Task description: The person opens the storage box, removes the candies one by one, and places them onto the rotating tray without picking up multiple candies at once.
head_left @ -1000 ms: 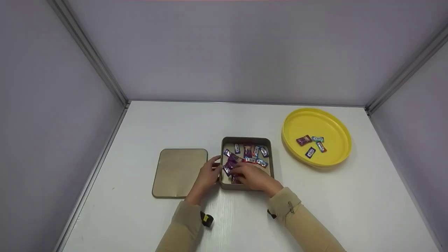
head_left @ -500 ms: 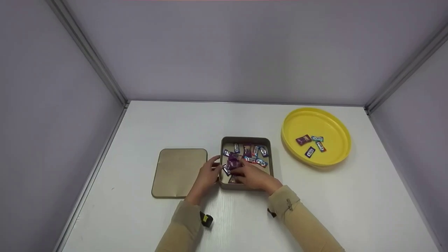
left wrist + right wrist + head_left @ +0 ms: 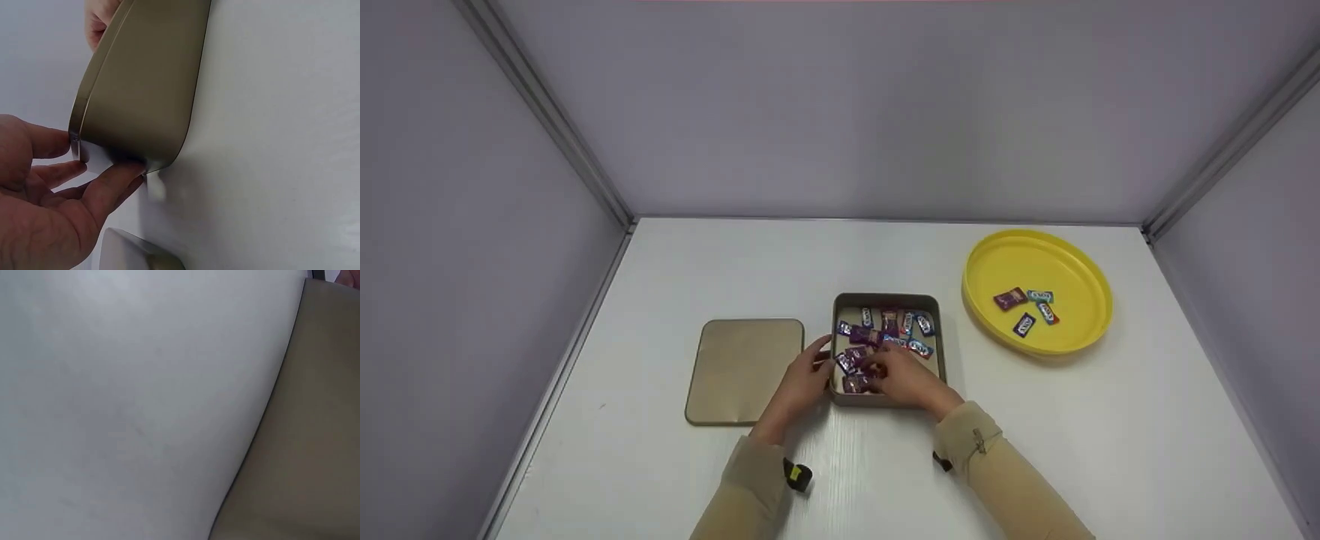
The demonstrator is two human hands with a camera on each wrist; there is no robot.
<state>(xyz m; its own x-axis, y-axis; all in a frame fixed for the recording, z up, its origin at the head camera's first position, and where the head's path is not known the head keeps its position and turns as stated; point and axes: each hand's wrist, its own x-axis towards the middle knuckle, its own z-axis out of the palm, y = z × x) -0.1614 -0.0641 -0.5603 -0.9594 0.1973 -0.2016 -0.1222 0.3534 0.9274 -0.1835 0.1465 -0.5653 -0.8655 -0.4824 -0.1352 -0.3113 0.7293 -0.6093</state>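
Observation:
A square gold-brown tin (image 3: 889,400) sits lidless on the white table, with several wrapped candies (image 3: 919,348) in purple, red and blue wrappers inside. At its left wall my left hand (image 3: 804,381) holds on: in the left wrist view the thumb touches the rim and other fingers press the side (image 3: 135,84). My right hand (image 3: 906,379) reaches over the near right part of the tin, fingers bent down among purple candies (image 3: 856,384). Whether the fingertips pinch one is too small to tell. The right wrist view shows mostly tabletop and the tin's outer wall (image 3: 304,416).
Flat on the table left of the tin lies the matching square lid (image 3: 746,371). A round yellow tray (image 3: 1057,259) with several candies (image 3: 1024,325) stands at the back right. Grey panels (image 3: 885,112) enclose the table's back and sides.
The purple candies near my right fingers have been spread apart; one now lies by the tin's near left corner. My right fingers have shifted slightly. My left hand stays at the tin's left wall.

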